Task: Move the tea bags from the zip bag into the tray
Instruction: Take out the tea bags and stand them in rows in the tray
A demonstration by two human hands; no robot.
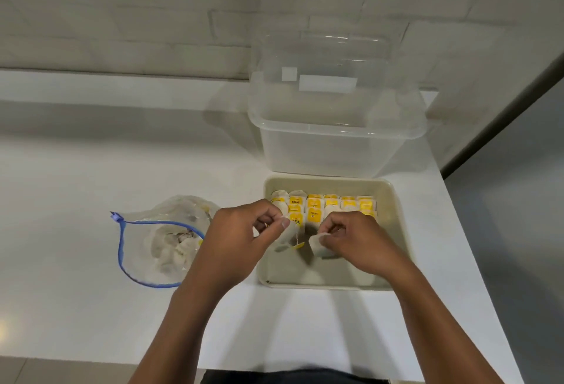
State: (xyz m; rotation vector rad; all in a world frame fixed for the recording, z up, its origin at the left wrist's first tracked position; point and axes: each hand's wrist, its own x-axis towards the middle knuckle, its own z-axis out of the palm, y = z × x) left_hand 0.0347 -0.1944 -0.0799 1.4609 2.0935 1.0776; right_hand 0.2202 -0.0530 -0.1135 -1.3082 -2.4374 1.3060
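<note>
Paper tea bag (left grip)

There is one beige tray on the white counter. Inside the tray, at its far side, about twelve tea bags with yellow tags lie in rows; the exact number I cannot tell, because the hands cover some. Over the tray are two hands, the left hand and the right hand, and each one pinches one tea bag. Left of the tray lies one zip bag with more tea bags inside, too crumpled to count. Behind the tray stands one clear plastic container.
</note>
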